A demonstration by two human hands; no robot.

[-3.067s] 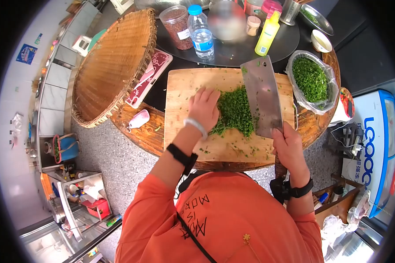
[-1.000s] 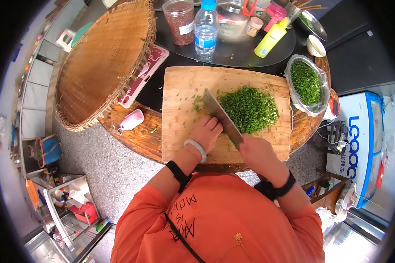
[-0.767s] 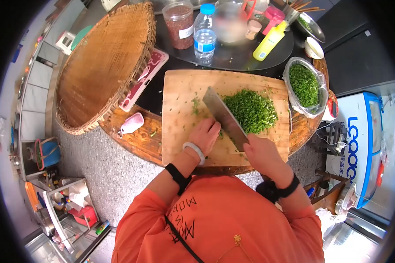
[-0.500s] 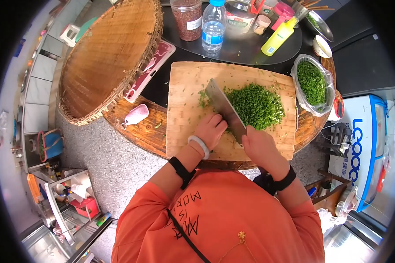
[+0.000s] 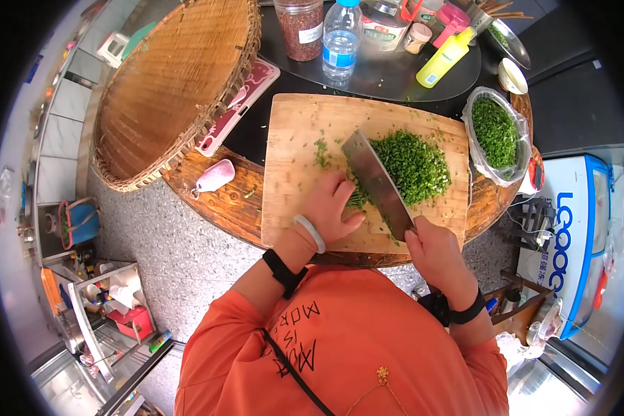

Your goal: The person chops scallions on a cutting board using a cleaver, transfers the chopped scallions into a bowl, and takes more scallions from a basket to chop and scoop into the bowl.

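Note:
A wooden cutting board lies in front of me. On its right part is a pile of chopped greens. My right hand is closed round the handle of a cleaver, whose blade stands slanted at the pile's left edge. My left hand rests on the board left of the blade, thumb and fingers apart, beside a few green stalks. Nothing is visibly gripped in it. Small green scraps are scattered above that hand.
A bowl of chopped greens lined with plastic stands right of the board. Behind are a water bottle, a jar and a yellow bottle. To the left are a woven tray, a phone and a pink object.
The cleaver has moved from right of the greens to their left edge, then slightly right again. The pile now lies further right. My left hand's fingers have spread since half a second ago.

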